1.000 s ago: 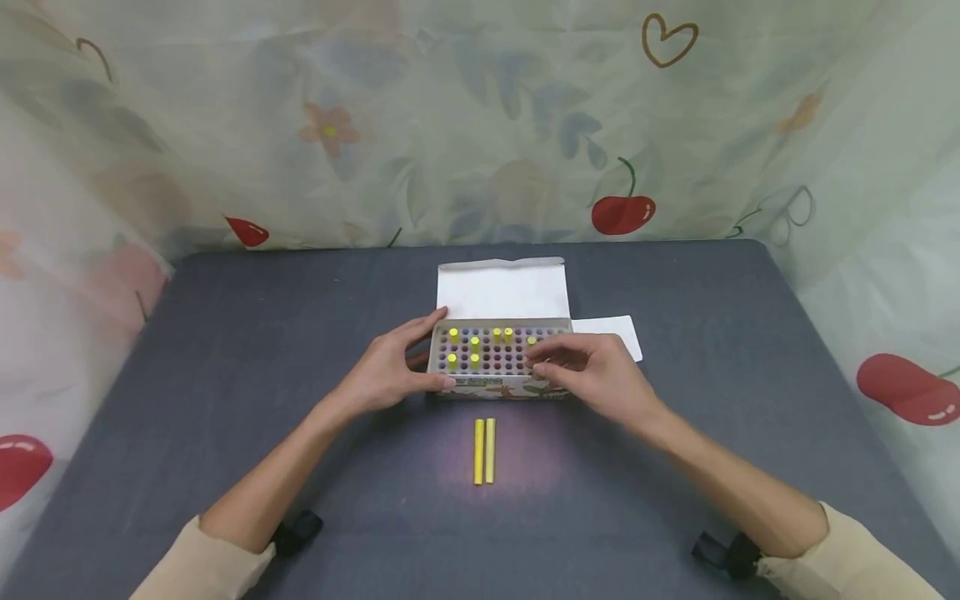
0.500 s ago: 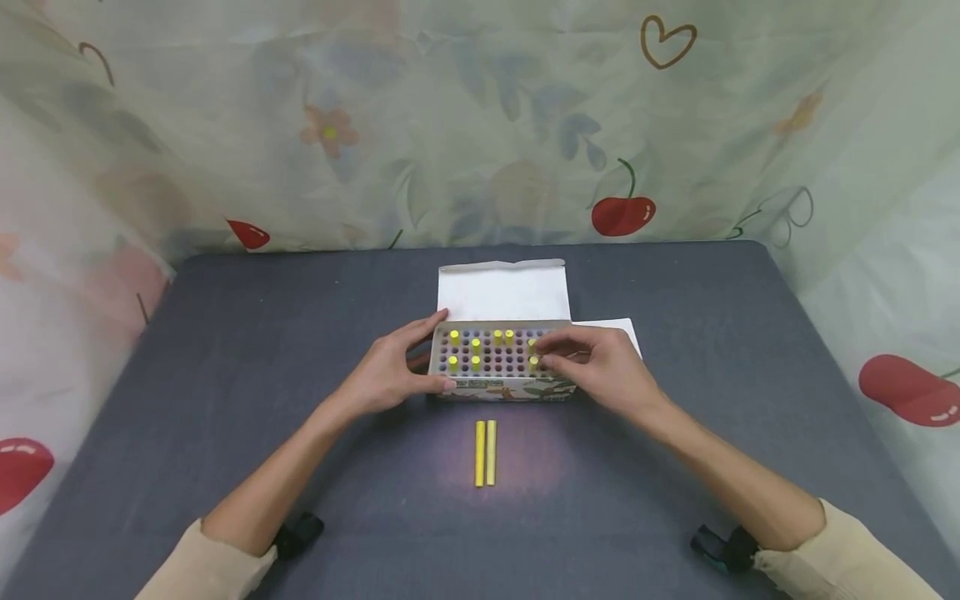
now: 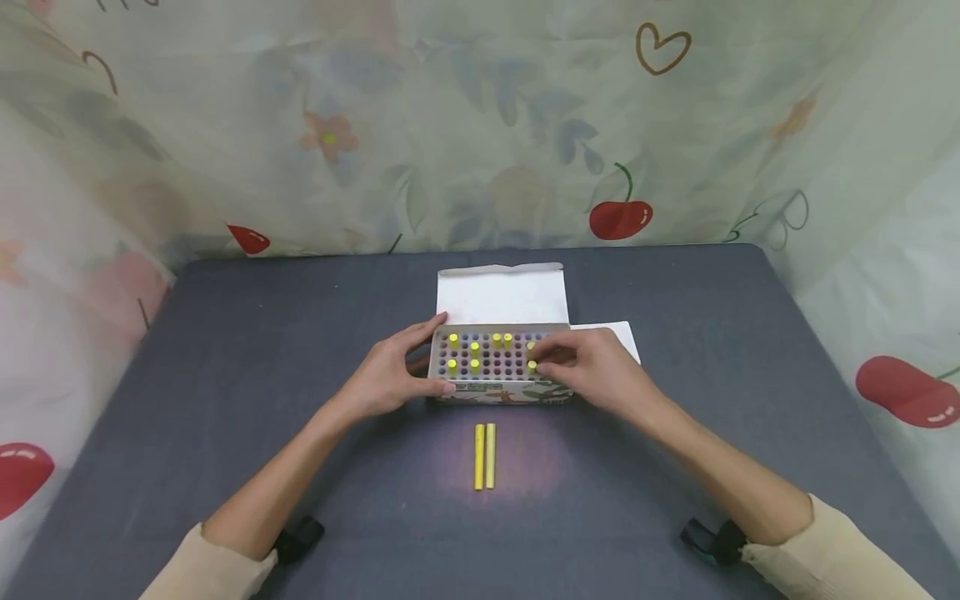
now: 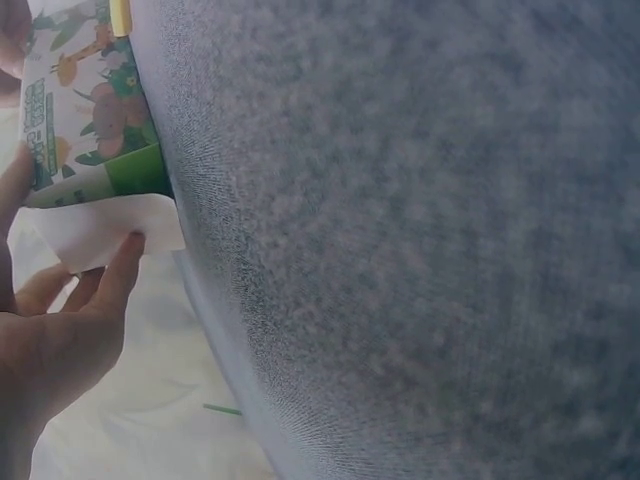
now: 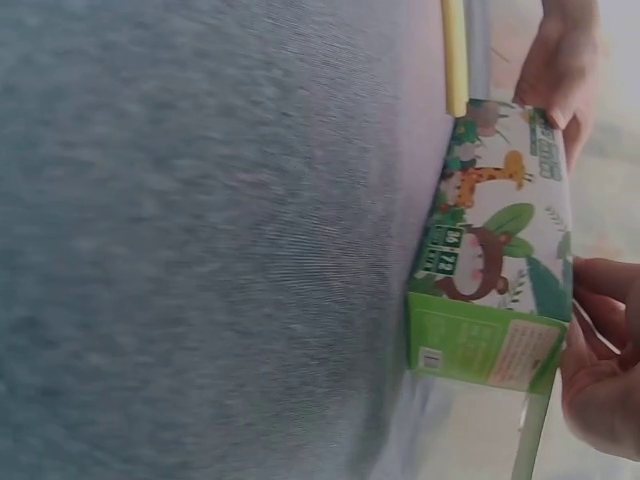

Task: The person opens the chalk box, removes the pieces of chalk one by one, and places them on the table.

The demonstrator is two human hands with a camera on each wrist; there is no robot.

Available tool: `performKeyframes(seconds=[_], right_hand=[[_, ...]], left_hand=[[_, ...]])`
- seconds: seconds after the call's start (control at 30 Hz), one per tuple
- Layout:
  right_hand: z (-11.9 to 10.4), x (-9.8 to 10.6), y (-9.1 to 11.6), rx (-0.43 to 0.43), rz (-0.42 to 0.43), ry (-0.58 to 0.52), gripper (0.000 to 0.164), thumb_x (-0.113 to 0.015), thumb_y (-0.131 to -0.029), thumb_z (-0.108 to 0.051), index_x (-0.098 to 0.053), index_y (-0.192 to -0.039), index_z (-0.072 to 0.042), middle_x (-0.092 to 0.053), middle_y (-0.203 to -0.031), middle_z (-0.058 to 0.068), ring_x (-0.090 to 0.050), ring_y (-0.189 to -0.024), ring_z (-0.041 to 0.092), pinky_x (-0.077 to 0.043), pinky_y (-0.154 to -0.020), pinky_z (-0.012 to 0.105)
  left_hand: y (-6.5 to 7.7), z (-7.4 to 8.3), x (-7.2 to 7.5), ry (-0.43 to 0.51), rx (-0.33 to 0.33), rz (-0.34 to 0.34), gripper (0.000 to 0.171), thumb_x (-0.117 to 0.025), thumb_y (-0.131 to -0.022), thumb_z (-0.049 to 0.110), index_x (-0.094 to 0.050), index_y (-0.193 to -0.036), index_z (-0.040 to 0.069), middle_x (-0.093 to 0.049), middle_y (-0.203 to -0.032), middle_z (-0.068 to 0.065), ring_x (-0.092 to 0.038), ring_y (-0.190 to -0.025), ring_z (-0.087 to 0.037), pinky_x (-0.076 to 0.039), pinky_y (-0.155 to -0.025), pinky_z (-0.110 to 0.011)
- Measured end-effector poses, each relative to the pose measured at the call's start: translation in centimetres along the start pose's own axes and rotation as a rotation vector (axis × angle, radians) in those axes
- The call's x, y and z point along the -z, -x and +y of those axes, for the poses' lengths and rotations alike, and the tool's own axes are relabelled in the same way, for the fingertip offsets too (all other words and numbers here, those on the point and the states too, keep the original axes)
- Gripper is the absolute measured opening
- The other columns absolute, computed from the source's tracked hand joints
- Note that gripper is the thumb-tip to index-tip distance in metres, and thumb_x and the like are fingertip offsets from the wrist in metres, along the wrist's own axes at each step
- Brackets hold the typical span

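Note:
An open carton (image 3: 498, 392) printed with cartoon animals sits mid-table, its top a grid of holes with several yellow chalk sticks (image 3: 475, 366) standing upright in them. My left hand (image 3: 386, 371) holds the carton's left end, thumb at the front corner and fingers toward the back. In the left wrist view, its fingertips touch a white flap (image 4: 105, 235). At the carton's right side, thumb and fingers of my right hand (image 3: 600, 367) pinch at a yellow chalk stick (image 3: 532, 367) standing in the grid; the exact contact is partly hidden.
Two yellow chalk sticks (image 3: 484, 457) lie side by side in front of the carton. Its white lid (image 3: 502, 296) is folded back behind it, and a white side flap (image 3: 622, 335) sticks out right. The table's dark cloth (image 3: 300, 292) ends at a patterned curtain.
The right hand's fingertips have shifted slightly, and a chalk stick at the front right of the grid has come into view beside its thumb. The left hand keeps its hold.

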State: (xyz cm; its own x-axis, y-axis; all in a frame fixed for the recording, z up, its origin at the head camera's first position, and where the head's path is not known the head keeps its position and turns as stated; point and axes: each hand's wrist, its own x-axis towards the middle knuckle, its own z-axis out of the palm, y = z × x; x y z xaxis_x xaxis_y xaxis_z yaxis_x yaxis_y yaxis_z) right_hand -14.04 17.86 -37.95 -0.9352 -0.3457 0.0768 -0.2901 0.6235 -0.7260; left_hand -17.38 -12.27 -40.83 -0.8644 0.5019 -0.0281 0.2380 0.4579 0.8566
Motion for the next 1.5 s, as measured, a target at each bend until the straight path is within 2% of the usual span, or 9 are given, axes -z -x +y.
performKeyframes(seconds=[0.23, 0.43, 0.6, 0.87, 1.2, 1.5], right_hand=[[-0.22, 0.04, -0.41, -0.028, -0.083, 0.075, 0.020, -0.078, -0.085, -0.009, -0.079, -0.105, -0.010, -0.076, -0.093, -0.001, -0.071, -0.082, 0.008, -0.057, -0.067, 0.027], [-0.28, 0.00, -0.66, -0.010, -0.074, 0.179, 0.019, -0.080, -0.084, -0.012, -0.081, -0.103, -0.011, -0.076, -0.090, -0.002, -0.066, -0.074, 0.006, -0.048, -0.054, 0.025], [-0.19, -0.24, -0.58, -0.009, -0.050, 0.201, 0.015, -0.081, -0.084, -0.016, -0.082, -0.099, -0.014, -0.076, -0.088, -0.004, -0.063, -0.070, 0.004, -0.047, -0.053, 0.024], [-0.08, -0.35, -0.52, -0.007, -0.006, 0.172, 0.013, -0.081, -0.084, -0.017, -0.081, -0.096, -0.012, -0.075, -0.082, -0.006, -0.067, -0.071, 0.003, -0.051, -0.056, 0.025], [0.05, -0.33, -0.39, 0.045, 0.025, 0.175, 0.008, -0.076, -0.090, -0.020, -0.072, -0.095, -0.015, -0.073, -0.084, -0.006, -0.069, -0.076, 0.007, -0.052, -0.060, 0.029], [0.00, -0.44, -0.19, 0.056, 0.046, 0.124, 0.008, -0.071, -0.094, -0.019, -0.067, -0.101, -0.016, -0.074, -0.089, -0.005, -0.069, -0.081, 0.009, -0.053, -0.064, 0.031]], left_hand=[[0.15, 0.09, -0.09, 0.019, 0.018, -0.016, 0.097, -0.086, -0.080, 0.016, -0.028, -0.158, 0.023, -0.031, -0.157, -0.015, -0.045, -0.136, -0.036, -0.052, -0.102, -0.040], [0.10, 0.22, -0.11, -0.002, 0.018, -0.009, 0.098, -0.086, -0.079, 0.016, -0.028, -0.158, 0.023, -0.032, -0.157, -0.014, -0.044, -0.137, -0.035, -0.051, -0.103, -0.039], [0.08, 0.11, -0.18, 0.006, 0.017, -0.011, 0.098, -0.086, -0.079, 0.016, -0.028, -0.158, 0.023, -0.032, -0.157, -0.015, -0.044, -0.136, -0.036, -0.052, -0.102, -0.040], [0.01, 0.18, -0.14, -0.014, 0.017, 0.001, 0.098, -0.087, -0.079, 0.017, -0.029, -0.158, 0.024, -0.033, -0.157, -0.013, -0.044, -0.137, -0.033, -0.051, -0.104, -0.038], [-0.04, 0.29, -0.03, 0.003, 0.006, -0.001, 0.097, -0.086, -0.079, 0.016, -0.029, -0.158, 0.022, -0.032, -0.157, -0.015, -0.044, -0.137, -0.035, -0.050, -0.104, -0.041], [-0.05, 0.24, 0.05, -0.004, 0.009, 0.003, 0.097, -0.086, -0.079, 0.016, -0.029, -0.158, 0.022, -0.031, -0.158, -0.016, -0.045, -0.136, -0.036, -0.051, -0.103, -0.041]])
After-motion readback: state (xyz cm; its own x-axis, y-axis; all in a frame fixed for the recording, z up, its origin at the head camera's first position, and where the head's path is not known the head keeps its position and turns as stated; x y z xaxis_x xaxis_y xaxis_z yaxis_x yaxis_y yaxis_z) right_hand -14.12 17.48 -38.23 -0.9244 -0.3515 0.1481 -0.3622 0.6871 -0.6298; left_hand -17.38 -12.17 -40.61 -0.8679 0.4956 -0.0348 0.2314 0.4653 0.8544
